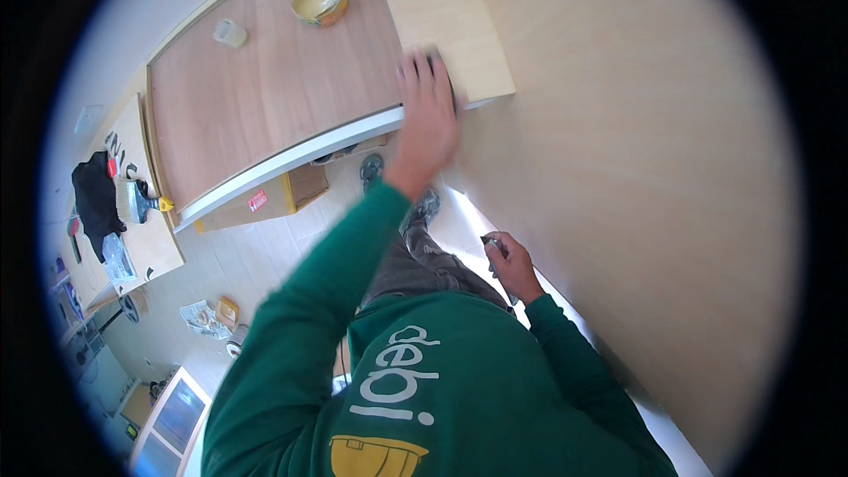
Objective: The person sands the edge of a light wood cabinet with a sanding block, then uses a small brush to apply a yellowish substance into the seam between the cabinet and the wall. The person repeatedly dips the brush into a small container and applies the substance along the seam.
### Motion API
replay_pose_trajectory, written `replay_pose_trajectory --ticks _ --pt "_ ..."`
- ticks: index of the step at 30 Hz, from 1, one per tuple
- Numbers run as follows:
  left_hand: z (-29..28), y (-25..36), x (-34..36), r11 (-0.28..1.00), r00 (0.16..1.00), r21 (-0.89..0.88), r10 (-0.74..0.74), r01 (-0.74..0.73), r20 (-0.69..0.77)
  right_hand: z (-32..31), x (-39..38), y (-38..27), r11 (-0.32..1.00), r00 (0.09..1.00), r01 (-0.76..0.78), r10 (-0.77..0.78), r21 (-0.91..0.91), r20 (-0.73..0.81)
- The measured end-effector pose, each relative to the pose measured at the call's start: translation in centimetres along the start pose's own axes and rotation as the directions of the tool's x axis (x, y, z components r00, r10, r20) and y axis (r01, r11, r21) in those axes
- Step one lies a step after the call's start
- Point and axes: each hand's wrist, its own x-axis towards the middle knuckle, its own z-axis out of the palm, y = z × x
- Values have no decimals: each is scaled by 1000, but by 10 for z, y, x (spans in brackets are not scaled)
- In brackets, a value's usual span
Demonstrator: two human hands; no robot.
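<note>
My left hand [428,124] reaches forward to the joint between a brown wooden panel [265,79] and a paler wooden board [450,26]. Its fingers lie over a dark flat object [453,93]; motion blur and the hand itself hide most of it. Lower and to the right, my right hand [512,265] is closed beside the tall wooden side panel [636,168]. From its thumb side pokes the end of a small dark object [487,240], whose kind I cannot make out.
On the brown panel stand a yellow bowl [319,2] and a small whitish cup [230,33]. A pale edge strip [291,163] runs along its front. Below is a cardboard box [305,187]. At left, a board [159,243] carries a black cloth [94,199] and a brush [137,201].
</note>
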Motion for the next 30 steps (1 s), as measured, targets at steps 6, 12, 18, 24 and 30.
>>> replay_pose_trajectory --ticks 6,12,18,24,30 --pt "-45 32 -183 960 911 -280 107 10 399 -2 -1 10 999 999 -25 25 -23 -25" --pt "-80 19 -66 915 833 -83 -319 396 452 7 6 15 998 1000 -23 22 -53 -11" --pt "-63 37 -54 900 819 -112 -324 421 474 10 5 17 996 1000 20 -21 -84 -6" --pt "-52 19 -64 872 822 -124 -386 473 419 2 0 11 994 1000 -22 24 -107 10" --pt "-57 11 -48 937 834 30 -324 349 446 8 1 28 996 1000 -9 8 -86 -10"
